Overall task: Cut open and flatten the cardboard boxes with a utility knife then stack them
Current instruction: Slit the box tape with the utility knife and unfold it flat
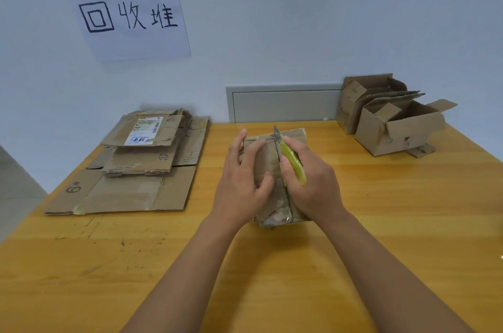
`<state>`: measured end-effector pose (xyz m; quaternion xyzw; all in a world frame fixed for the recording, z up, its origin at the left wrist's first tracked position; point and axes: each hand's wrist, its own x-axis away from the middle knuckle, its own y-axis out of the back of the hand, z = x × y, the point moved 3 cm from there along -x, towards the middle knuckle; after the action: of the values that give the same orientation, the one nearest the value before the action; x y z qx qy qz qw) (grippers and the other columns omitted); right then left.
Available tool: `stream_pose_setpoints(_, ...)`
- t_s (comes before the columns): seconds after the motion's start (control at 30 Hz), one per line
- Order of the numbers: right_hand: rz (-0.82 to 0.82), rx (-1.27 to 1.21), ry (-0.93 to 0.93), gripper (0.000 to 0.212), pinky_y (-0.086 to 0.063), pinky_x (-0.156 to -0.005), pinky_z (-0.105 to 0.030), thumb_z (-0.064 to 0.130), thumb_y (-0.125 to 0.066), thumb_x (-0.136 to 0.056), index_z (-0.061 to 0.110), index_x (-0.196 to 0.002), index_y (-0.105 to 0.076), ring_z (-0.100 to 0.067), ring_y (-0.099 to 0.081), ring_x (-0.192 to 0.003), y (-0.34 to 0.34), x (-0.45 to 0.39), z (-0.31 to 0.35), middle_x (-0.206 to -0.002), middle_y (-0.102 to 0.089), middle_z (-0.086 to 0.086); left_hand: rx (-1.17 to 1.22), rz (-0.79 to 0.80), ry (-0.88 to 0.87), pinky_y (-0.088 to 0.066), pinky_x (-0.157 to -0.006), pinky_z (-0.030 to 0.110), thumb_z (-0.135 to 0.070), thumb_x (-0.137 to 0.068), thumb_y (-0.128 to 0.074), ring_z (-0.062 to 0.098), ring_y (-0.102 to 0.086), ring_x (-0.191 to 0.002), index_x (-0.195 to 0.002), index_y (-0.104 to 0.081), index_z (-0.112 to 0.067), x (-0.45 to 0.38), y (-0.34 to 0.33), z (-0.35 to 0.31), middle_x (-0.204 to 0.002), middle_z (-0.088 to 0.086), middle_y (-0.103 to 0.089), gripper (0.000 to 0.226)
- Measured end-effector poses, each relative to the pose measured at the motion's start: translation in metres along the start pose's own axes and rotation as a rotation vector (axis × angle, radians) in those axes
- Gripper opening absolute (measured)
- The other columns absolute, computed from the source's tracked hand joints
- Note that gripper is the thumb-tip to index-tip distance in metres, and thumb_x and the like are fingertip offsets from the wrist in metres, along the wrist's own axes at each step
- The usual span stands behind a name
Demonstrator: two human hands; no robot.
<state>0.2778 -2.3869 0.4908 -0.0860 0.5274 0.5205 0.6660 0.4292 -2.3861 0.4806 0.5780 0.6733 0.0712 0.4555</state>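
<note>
A small taped cardboard box (272, 161) lies closed on the wooden table (245, 264) in the middle. My left hand (241, 182) lies on its left half, fingers spread and pressing down on top. My right hand (310, 182) grips a yellow utility knife (292, 161); its blade tip sits on the taped centre seam near the box's far edge. A stack of flattened boxes (136, 169) lies at the left. Two open boxes (392, 123) stand at the back right.
A handwritten paper sign (128, 16) hangs on the wall above the flat stack. A grey panel (283, 103) is set in the wall behind the table. The table's left edge drops to a grey floor (16, 191).
</note>
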Motion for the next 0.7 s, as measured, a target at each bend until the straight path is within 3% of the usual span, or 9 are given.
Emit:
stream_pose_setpoints(0.27,0.049,0.120,0.096,0.040,-0.059,-0.067,-0.040,0.024,-0.050,-0.097,0.005,-0.130,-0.060,-0.024,-0.068,-0.090,-0.007,0.003,-0.004,-0.108,-0.071,-0.010,-0.019,-0.027,0.003,-0.047,-0.102,0.040,-0.046,-0.086,-0.046,0.016,-0.030,-0.139,-0.143,-0.037,-0.033,0.002,-0.003,0.005,-0.158,-0.010,-0.009,0.059)
stream_pose_setpoints(0.43,0.061,0.197,0.130,0.039,-0.057,-0.058,-0.040,0.024,-0.052,-0.095,0.003,-0.126,-0.063,-0.025,-0.066,-0.080,-0.009,0.007,-0.006,-0.099,-0.070,-0.011,-0.023,-0.027,0.016,-0.047,-0.102,0.043,-0.036,-0.089,-0.055,0.016,-0.028,-0.139,-0.143,-0.037,-0.033,0.001,-0.005,0.008,-0.157,-0.013,-0.007,0.057)
stream_pose_setpoints(0.7,0.099,0.186,0.122,0.038,-0.058,-0.057,-0.042,0.023,-0.051,-0.091,0.003,-0.120,-0.066,-0.028,-0.066,-0.081,-0.008,0.011,-0.006,-0.098,-0.070,-0.012,-0.016,-0.045,0.051,-0.046,-0.102,0.043,-0.037,-0.088,-0.055,0.016,-0.027,-0.139,-0.144,-0.038,-0.031,-0.002,-0.006,0.009,-0.156,-0.014,-0.008,0.058)
